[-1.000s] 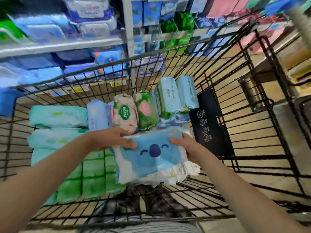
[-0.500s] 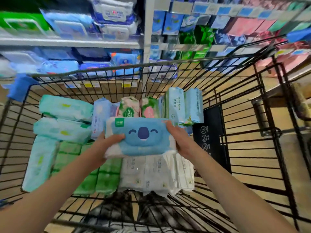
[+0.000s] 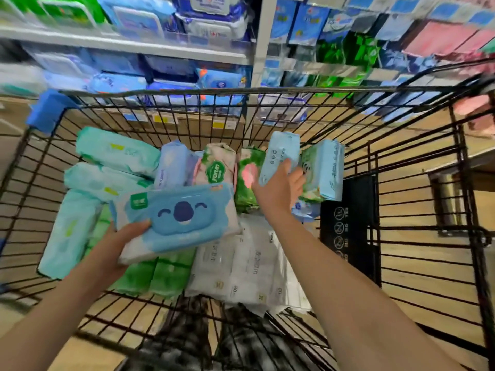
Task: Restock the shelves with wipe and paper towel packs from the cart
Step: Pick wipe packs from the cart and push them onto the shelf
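- Blue koala-faced soft wipe pack, above the black wire cart's middle, held by left grip at one end: may sag, slip.
- Right grip clasping upright pale-blue wipe pack by the far edge: leaning green-and-blue pack may topple.

In the cart, your left hand holds the koala pack over the packs lying at the cart's near left. Your right hand grips an upright pack at the cart's far middle. Shelves stand beyond its far wall.
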